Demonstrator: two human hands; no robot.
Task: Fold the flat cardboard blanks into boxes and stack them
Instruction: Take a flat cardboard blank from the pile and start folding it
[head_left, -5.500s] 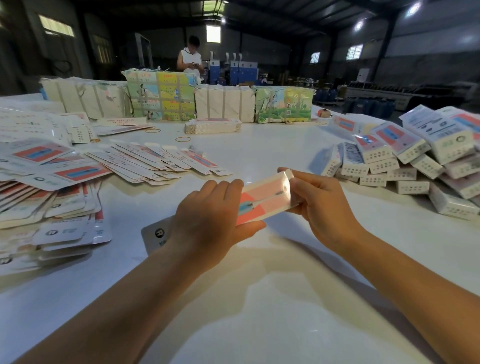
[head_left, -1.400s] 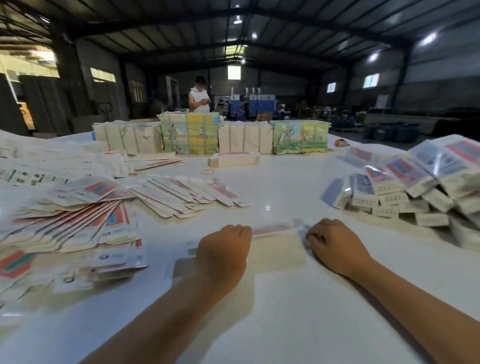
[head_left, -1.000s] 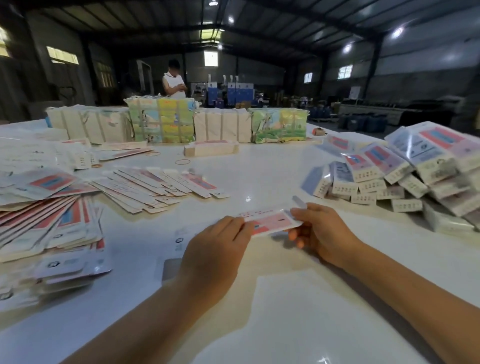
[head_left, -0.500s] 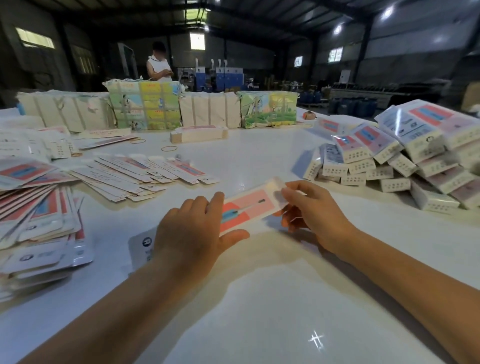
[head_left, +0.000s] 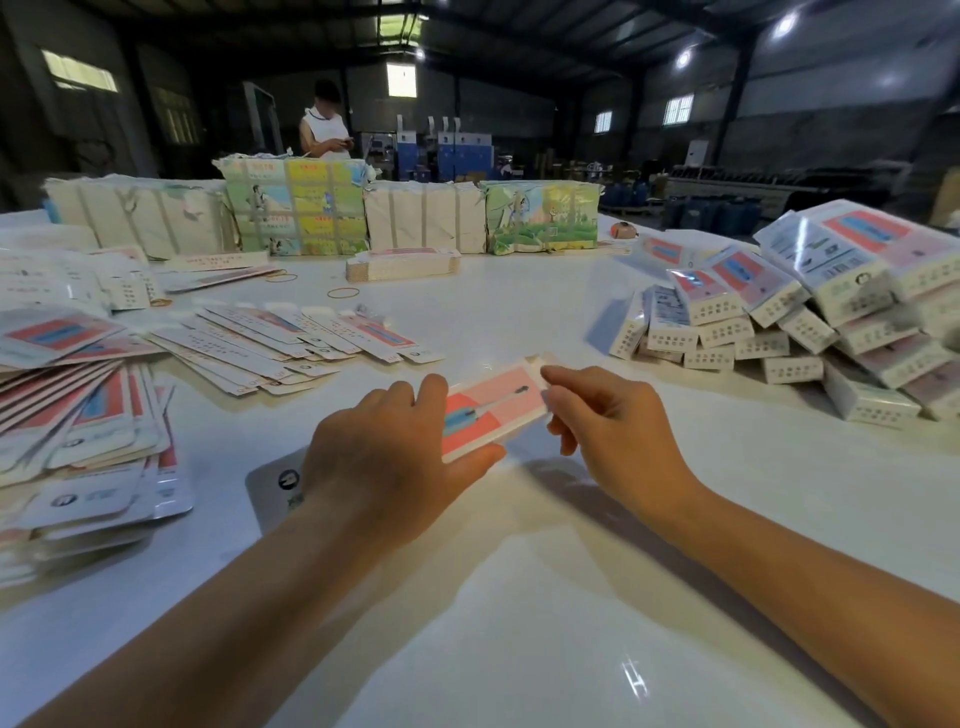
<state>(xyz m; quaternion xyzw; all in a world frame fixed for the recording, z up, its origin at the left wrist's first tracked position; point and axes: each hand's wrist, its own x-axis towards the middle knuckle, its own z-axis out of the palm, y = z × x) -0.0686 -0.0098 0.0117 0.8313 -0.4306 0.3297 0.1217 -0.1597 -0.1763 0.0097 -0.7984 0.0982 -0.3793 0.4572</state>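
Hands, left (head_left: 387, 457) and right (head_left: 610, 431), both pinch pink-red carton (head_left: 488, 410), its print unreadable

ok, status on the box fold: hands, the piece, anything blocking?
Left hand grips the box at its near end. Right hand pinches the far-end flap. Box held just above the table, flap not yet tucked. Nothing in the way.

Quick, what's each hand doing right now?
Left hand: grips the pink box, thumb underneath.
Right hand: pinches the box's far end flap.
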